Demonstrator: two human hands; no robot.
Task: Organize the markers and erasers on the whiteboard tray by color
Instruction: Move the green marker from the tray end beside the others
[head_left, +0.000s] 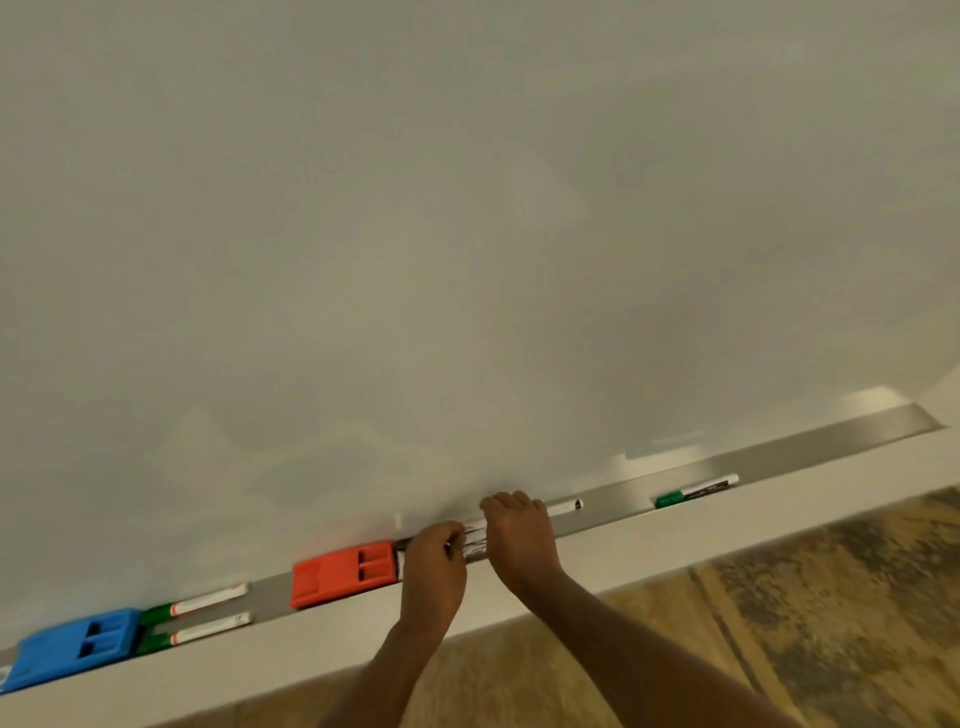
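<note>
Both hands are down on the whiteboard tray (831, 441), the metal ledge running along the bottom of the whiteboard (467, 208), a little past its middle. The left hand (434, 564) is curled with its fingertips pinched on a cluster of markers (475, 543) lying in the tray, just beside the right end of the red eraser (343, 571). The right hand (519, 535) is arched over the same cluster, fingers bent down onto it, and a white marker end (569, 506) sticks out from under it toward the tray's right end. How many markers lie beneath the two hands cannot be told. Farther right, well apart, a green-capped marker (696, 491) lies alone; its barrel carries dark print too blurred to read. At the tray's left end sits a blue eraser (72, 649), with two green-capped markers (195, 618) touching its right side, one behind the other; their labels show only small unreadable marks. Patterned carpet (779, 597) lies below.
</note>
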